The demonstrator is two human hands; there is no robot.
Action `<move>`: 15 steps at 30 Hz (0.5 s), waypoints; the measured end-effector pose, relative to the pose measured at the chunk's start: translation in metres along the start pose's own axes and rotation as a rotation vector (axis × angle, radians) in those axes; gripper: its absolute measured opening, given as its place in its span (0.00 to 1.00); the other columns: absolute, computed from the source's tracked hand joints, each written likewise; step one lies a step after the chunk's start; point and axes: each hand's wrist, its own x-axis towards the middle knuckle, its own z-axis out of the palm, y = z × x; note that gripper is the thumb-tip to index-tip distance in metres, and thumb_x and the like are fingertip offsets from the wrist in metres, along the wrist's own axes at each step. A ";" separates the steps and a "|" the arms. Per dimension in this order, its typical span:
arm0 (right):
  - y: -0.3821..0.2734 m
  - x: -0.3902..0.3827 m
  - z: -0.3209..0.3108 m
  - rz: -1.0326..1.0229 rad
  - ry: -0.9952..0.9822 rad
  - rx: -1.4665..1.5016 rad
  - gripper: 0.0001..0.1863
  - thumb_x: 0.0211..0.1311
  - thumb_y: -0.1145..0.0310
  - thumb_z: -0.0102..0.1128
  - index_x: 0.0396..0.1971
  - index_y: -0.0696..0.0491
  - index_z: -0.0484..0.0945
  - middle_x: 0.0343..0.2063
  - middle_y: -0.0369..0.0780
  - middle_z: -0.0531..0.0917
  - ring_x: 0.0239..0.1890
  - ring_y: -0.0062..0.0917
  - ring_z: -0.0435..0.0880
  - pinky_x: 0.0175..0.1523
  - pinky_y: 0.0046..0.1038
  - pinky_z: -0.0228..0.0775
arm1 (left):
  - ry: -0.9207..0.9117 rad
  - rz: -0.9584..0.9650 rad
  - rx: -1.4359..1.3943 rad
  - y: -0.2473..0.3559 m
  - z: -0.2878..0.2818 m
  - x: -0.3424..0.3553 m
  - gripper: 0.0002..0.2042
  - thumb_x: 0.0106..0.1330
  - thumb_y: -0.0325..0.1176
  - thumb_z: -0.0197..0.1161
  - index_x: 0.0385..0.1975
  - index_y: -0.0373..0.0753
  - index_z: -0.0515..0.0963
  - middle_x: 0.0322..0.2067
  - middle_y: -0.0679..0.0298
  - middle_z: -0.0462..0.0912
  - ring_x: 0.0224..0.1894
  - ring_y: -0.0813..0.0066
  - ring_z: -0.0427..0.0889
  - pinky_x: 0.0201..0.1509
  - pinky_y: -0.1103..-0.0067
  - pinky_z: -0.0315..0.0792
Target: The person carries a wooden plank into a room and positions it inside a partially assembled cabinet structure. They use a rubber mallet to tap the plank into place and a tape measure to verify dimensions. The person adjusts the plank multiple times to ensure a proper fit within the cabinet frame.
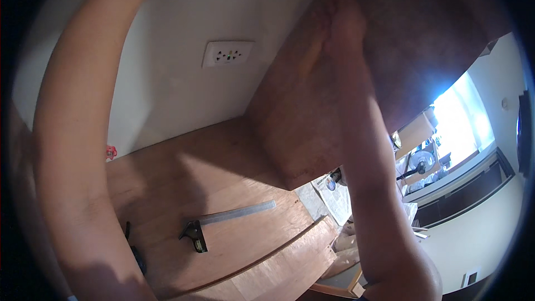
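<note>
My left forearm [78,134] rises along the left side and leaves the top edge, so that hand is out of sight. My right hand [344,14] is high against a brown wooden panel [434,28]; shadow and blur obscure how its fingers lie. Below, a plywood board [150,184] meets the white wall [167,78], which has a socket plate [228,53]. On the board lies a combination square with a metal rule [238,212] and black head [195,237]. A small dark object [136,259] is partly hidden by my left forearm.
A red valve knob [110,152] shows by the left wall. A plywood strip [301,251] runs along the board's front. Newspaper [334,195] lies beyond the panel's corner. At right are a bright window [460,111], a fan [421,164] and a dark-framed recess [462,189].
</note>
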 end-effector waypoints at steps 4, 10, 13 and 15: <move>-0.023 -0.051 0.006 -0.024 0.190 0.143 0.35 0.75 0.34 0.47 0.52 0.55 0.75 0.23 0.35 0.72 0.22 0.25 0.72 0.24 0.33 0.67 | -0.025 -0.011 -0.057 0.000 -0.002 -0.002 0.24 0.67 0.43 0.64 0.64 0.56 0.78 0.71 0.63 0.68 0.72 0.57 0.62 0.77 0.52 0.49; -0.025 -0.022 0.010 -0.111 0.078 0.207 0.31 0.76 0.36 0.44 0.54 0.51 0.72 0.27 0.34 0.72 0.23 0.25 0.70 0.26 0.32 0.66 | -0.063 -0.030 -0.023 -0.002 -0.009 0.000 0.24 0.66 0.44 0.64 0.64 0.55 0.79 0.71 0.63 0.69 0.72 0.57 0.62 0.76 0.50 0.50; 0.013 0.036 -0.011 -0.323 -0.199 0.250 0.27 0.76 0.40 0.47 0.50 0.50 0.77 0.26 0.34 0.73 0.22 0.26 0.71 0.25 0.33 0.67 | -0.067 -0.042 -0.066 0.004 -0.011 0.008 0.24 0.65 0.43 0.65 0.63 0.54 0.79 0.70 0.63 0.70 0.72 0.57 0.62 0.76 0.51 0.51; 0.034 0.089 -0.020 -0.417 -0.275 0.167 0.24 0.76 0.44 0.50 0.49 0.51 0.80 0.24 0.34 0.73 0.21 0.27 0.71 0.24 0.33 0.67 | -0.062 -0.056 -0.101 0.008 -0.013 0.014 0.24 0.65 0.43 0.66 0.63 0.54 0.79 0.70 0.64 0.70 0.72 0.57 0.62 0.77 0.51 0.50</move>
